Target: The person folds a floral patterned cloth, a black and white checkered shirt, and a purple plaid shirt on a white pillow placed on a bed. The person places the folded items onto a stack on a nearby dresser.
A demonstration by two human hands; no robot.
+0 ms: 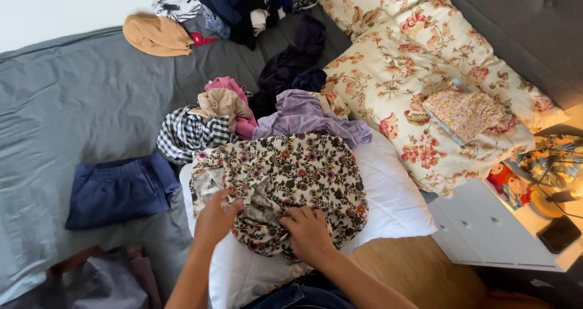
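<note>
A floral garment (291, 175) is spread on a white pillow (388, 200) at frame centre. It is gripped by the left hand (214, 219) at 7 o'clock and pinched by the right hand (308, 233) at 6 o'clock. A folded navy garment (118, 190) lies at 9 o'clock.

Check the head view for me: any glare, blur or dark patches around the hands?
Head view: even, soft daylight; the left hand and right hand on the floral garment are sharp, with faint shadows. The lamp at the right edge glows warm and slightly overexposed. Edges curve a little from the wide lens.
</note>
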